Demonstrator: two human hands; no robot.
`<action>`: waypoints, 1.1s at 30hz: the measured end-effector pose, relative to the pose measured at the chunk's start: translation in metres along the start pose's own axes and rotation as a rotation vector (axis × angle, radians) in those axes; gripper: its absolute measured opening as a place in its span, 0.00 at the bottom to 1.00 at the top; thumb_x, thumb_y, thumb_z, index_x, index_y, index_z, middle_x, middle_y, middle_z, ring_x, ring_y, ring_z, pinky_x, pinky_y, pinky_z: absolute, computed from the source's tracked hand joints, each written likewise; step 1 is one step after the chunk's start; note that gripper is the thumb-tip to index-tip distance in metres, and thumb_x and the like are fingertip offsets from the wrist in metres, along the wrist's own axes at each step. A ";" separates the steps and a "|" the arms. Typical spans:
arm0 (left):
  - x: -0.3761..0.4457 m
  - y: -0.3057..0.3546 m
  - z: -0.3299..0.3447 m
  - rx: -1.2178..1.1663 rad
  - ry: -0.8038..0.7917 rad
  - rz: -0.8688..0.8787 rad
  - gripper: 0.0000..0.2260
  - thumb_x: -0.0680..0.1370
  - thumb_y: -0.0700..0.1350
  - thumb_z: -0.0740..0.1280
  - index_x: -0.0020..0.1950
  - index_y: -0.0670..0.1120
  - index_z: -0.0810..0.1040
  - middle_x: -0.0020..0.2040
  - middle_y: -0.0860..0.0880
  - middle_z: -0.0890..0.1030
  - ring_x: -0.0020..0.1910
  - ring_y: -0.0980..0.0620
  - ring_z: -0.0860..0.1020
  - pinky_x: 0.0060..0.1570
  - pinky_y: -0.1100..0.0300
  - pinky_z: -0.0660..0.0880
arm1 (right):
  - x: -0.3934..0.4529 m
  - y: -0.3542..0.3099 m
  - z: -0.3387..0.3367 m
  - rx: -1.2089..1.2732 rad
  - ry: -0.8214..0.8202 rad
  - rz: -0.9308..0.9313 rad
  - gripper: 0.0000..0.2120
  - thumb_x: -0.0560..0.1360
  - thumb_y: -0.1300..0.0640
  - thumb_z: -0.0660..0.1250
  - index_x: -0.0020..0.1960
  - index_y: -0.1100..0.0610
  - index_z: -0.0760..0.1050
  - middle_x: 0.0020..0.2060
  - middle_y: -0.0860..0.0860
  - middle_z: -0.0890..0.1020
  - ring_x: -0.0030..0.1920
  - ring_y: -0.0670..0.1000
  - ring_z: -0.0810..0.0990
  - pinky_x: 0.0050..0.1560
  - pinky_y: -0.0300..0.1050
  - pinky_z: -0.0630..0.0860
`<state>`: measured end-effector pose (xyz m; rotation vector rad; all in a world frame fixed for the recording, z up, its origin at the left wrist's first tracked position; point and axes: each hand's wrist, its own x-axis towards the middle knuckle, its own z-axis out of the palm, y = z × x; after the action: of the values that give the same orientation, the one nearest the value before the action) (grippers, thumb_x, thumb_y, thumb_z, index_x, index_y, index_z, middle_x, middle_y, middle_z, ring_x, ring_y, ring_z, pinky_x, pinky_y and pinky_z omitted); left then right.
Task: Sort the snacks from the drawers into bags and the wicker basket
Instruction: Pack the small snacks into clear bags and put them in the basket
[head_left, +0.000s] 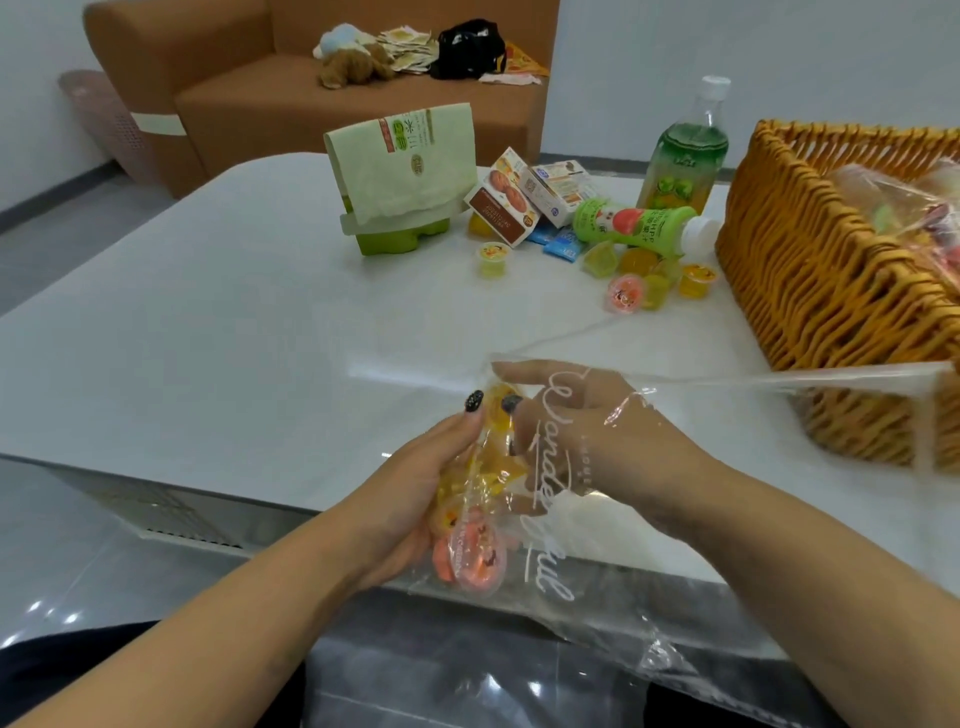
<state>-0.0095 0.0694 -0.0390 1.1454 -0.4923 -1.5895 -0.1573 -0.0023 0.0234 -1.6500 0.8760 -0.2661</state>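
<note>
Bagging jelly cups: the left hand (415, 499) clamps its fingers on the cups through the clear bag (571, 545), right hand (587, 441) inside, fingers apart; next, probably reach the loose cups (649, 283) beyond the fingertips on the desk (208, 312).

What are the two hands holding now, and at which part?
The left hand grips small jelly cups through the clear plastic bag with white lettering, at its lower part. The right hand is inside the bag; whether it holds anything cannot be told.
</note>
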 end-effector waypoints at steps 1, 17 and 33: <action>-0.001 -0.003 0.002 0.034 0.002 -0.004 0.25 0.74 0.57 0.62 0.65 0.43 0.78 0.59 0.39 0.82 0.58 0.38 0.80 0.60 0.43 0.76 | 0.001 0.001 -0.001 0.090 0.018 0.010 0.17 0.77 0.65 0.62 0.62 0.50 0.77 0.34 0.51 0.81 0.34 0.51 0.74 0.31 0.40 0.71; -0.002 0.012 -0.012 -0.140 0.038 0.033 0.28 0.75 0.59 0.67 0.68 0.41 0.76 0.65 0.38 0.78 0.64 0.38 0.76 0.60 0.44 0.74 | -0.003 -0.012 -0.030 0.365 -0.068 0.035 0.14 0.72 0.71 0.66 0.56 0.59 0.78 0.50 0.58 0.83 0.49 0.53 0.84 0.51 0.46 0.79; -0.010 0.002 -0.002 -0.086 -0.010 0.011 0.26 0.73 0.57 0.64 0.66 0.43 0.77 0.53 0.41 0.84 0.39 0.45 0.84 0.37 0.54 0.81 | 0.005 -0.009 -0.004 -0.085 0.173 -0.085 0.10 0.71 0.72 0.69 0.45 0.59 0.81 0.43 0.51 0.85 0.33 0.37 0.81 0.32 0.28 0.75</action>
<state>-0.0072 0.0786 -0.0339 1.0687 -0.4322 -1.5921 -0.1524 -0.0086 0.0315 -1.7647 0.9587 -0.4417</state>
